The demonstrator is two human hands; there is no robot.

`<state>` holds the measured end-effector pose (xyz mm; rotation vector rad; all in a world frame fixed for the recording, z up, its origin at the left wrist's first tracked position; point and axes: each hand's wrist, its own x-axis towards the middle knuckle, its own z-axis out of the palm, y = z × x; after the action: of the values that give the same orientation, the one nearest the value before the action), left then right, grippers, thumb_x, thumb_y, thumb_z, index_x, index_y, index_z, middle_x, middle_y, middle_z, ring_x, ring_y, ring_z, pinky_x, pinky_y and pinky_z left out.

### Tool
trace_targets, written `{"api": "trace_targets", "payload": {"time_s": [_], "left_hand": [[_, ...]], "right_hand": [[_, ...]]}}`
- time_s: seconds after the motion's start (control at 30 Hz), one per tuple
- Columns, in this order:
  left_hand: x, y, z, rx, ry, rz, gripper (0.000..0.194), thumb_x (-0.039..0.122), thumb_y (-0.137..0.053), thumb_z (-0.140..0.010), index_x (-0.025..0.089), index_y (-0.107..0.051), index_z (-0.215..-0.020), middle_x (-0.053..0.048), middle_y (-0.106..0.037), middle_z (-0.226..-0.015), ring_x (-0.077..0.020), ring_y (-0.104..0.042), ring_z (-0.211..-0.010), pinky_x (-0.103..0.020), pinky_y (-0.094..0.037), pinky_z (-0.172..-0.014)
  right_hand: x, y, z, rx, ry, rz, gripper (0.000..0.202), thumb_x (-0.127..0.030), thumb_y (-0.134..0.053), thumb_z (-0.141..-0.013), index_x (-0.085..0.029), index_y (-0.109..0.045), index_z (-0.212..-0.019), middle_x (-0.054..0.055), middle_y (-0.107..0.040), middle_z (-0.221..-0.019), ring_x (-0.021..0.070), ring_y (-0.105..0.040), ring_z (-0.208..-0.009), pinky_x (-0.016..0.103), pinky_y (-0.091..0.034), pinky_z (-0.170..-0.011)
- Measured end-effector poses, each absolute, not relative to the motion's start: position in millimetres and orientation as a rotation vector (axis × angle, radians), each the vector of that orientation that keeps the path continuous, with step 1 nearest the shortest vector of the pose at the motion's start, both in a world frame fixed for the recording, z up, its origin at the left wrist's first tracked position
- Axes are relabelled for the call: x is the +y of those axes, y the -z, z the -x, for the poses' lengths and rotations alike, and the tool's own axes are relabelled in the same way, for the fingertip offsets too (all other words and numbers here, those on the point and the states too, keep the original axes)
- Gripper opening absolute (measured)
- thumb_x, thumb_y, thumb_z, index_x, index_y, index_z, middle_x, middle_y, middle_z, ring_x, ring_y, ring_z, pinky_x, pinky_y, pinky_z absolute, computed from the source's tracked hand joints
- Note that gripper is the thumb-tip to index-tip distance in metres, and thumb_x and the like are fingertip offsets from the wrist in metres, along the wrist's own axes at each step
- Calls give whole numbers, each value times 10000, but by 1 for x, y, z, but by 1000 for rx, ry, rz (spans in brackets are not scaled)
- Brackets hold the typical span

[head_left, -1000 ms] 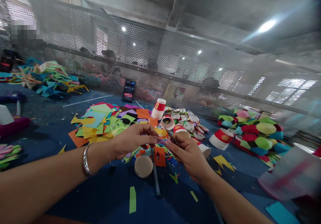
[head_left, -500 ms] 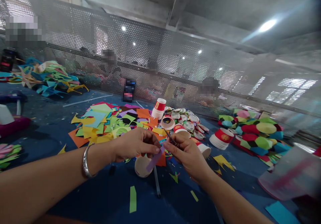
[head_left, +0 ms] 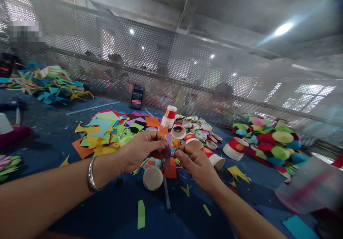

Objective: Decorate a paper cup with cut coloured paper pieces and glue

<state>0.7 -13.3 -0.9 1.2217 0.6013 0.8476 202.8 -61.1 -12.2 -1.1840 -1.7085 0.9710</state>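
Note:
My left hand [head_left: 146, 149], with a silver bangle at its wrist, pinches a purple paper strip [head_left: 168, 151] that stands nearly upright. Opposite it, my right hand [head_left: 194, 160] is closed around a pair of small scissors [head_left: 174, 144]. Only their thin metal tips show beside the strip; the fingers hide the handles. Below my left hand a round paper cup piece [head_left: 152, 179] lies on the blue table [head_left: 107, 214]. Near it lies a pen [head_left: 166, 189]. Behind both hands spreads a pile of coloured paper scraps [head_left: 107, 128].
Several red and white paper cups [head_left: 169, 115] stand or lie beyond my hands, beside cut cup bottoms [head_left: 197, 124]. At right are colourful paper pieces [head_left: 278, 139] and a translucent container [head_left: 302, 185]. A phone [head_left: 137, 96] leans at a perforated metal screen [head_left: 166, 53]; blurred people are behind it.
The purple strip has turned from slanting downward to nearly upright and risen between my hands. My right hand has drawn slightly away from my left, with the scissor tips beside the strip.

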Motion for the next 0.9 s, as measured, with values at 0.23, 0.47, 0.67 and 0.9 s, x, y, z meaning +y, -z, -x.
{"api": "trace_targets", "payload": {"time_s": [0.23,0.47,0.67,0.9], "left_hand": [[-14,4,-4,565,-827,-1183,131,237,-744,-772,158,-654,-824,-24,-739,-785,-151,-718,-766,-266,-516,-749],[-12,8,-5,506,-807,-1222,159,252,-770,-774,141,-669,-826,-39,-743,-787,-134,-694,-734,-264,-504,-729],[-14,8,-4,512,-787,-1235,161,245,-776,-767,137,-678,-835,-42,-735,-770,-142,-692,-737,-275,-494,-733],[-15,8,-4,490,-792,-1214,240,302,-820,-750,134,-685,-857,-41,-736,-798,-151,-704,-759,-287,-512,-760]], "right_hand": [[-63,11,-203,-1785,-890,1198,396,-565,-510,-985,-215,-512,-801,-71,-343,-661,101,-269,-547,261,-216,-493],[-65,6,-200,-1849,-768,1229,382,-541,-505,-987,-218,-514,-781,-44,-387,-705,136,-344,-633,275,-286,-570],[-67,3,-200,-1902,-710,1247,380,-530,-487,-992,-222,-535,-774,-28,-441,-706,156,-397,-667,287,-318,-604],[-67,3,-202,-1925,-674,1267,392,-524,-480,-999,-215,-551,-768,-15,-506,-706,158,-444,-671,297,-325,-614]]}}
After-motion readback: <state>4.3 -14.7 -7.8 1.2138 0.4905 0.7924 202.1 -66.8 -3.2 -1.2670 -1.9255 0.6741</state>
